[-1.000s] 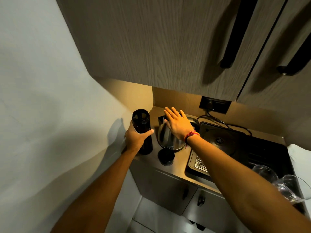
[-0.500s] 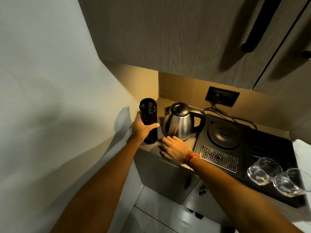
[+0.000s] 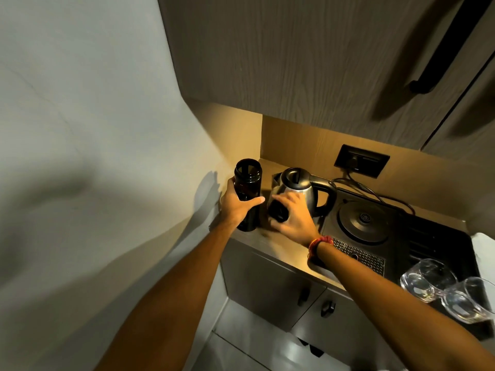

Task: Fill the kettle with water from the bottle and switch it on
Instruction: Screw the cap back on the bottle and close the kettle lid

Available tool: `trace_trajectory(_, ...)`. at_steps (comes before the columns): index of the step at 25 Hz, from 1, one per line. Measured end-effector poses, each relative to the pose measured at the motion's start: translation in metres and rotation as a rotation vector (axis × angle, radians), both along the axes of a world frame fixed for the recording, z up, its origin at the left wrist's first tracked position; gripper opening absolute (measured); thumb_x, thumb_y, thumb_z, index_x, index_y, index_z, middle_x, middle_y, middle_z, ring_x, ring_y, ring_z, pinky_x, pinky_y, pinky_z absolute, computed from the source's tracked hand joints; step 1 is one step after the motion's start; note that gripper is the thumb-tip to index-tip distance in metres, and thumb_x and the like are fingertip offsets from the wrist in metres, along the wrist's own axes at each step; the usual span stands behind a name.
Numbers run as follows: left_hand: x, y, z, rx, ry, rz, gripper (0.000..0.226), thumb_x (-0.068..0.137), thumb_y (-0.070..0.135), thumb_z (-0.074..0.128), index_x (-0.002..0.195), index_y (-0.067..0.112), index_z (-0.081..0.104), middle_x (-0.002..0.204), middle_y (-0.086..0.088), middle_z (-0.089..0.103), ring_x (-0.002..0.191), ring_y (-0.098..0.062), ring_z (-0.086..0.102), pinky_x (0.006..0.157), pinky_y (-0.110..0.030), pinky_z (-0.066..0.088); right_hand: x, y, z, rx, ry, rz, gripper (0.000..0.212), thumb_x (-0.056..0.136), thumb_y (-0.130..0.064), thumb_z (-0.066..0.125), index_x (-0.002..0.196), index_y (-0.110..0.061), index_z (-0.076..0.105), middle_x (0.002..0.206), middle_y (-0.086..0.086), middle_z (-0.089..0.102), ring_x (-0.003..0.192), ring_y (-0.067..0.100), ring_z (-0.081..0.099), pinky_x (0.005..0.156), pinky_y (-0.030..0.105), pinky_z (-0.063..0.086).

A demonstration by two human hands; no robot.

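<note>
A tall black bottle (image 3: 247, 178) stands uncapped on the counter (image 3: 278, 249) at the left corner, and my left hand (image 3: 235, 207) is wrapped around its middle. Just to its right stands the steel kettle (image 3: 300, 187) with a black lid and handle, its lid down. My right hand (image 3: 296, 220) is in front of the kettle's lower body, fingers closed on a round black bottle cap (image 3: 278, 210) held a little above the counter.
The round kettle base (image 3: 361, 223) sits on a black tray (image 3: 439, 236) right of the kettle, its cord running to a wall socket (image 3: 361, 160). Two clear glasses (image 3: 428, 279) lie at the tray's near right. Upper cabinets (image 3: 294, 54) hang low overhead.
My right hand left the kettle's lid, dropped onto the cap lying on the counter, and now holds it raised in front of the kettle. My left hand stayed on the bottle.
</note>
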State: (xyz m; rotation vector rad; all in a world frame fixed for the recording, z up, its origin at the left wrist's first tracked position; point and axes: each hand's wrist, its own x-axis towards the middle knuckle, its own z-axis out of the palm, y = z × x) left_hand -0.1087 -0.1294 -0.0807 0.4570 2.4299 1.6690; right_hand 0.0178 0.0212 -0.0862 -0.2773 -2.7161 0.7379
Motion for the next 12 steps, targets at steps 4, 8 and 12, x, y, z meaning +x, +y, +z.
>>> trace_trajectory(4,-0.002,-0.006,0.006,0.087,0.006,-0.041,0.1,0.061,0.037,0.095,0.144,0.019,0.042,0.137,-0.001,0.06,0.126,-0.018,0.056,0.098,-0.031,0.049,-0.042,0.0,0.08,-0.127,0.315,-0.1,0.071,0.079,-0.05,0.065,0.142,-0.026,0.044,0.134,-0.004,0.047,0.128,0.008,0.027,0.099,0.011,0.028)
trace_trajectory(8,-0.004,-0.004,0.02,0.031,0.088,-0.011,0.094,0.065,0.038,0.092,0.143,0.019,0.043,0.136,-0.002,0.06,0.123,-0.017,0.057,0.092,-0.025,0.045,-0.074,-0.031,0.112,0.231,0.206,0.169,0.07,0.086,-0.051,0.057,0.147,-0.02,0.041,0.147,0.001,0.046,0.135,0.021,0.035,0.114,0.03,0.026)
trace_trajectory(12,-0.003,-0.004,0.025,0.012,0.18,-0.039,0.087,0.076,0.028,0.086,0.148,0.014,0.039,0.143,-0.006,0.054,0.133,-0.024,0.053,0.102,-0.024,0.046,-0.086,-0.045,0.106,0.51,0.099,0.245,0.065,0.093,-0.044,0.05,0.151,-0.018,0.036,0.156,0.002,0.038,0.143,0.025,0.031,0.116,0.043,0.03)
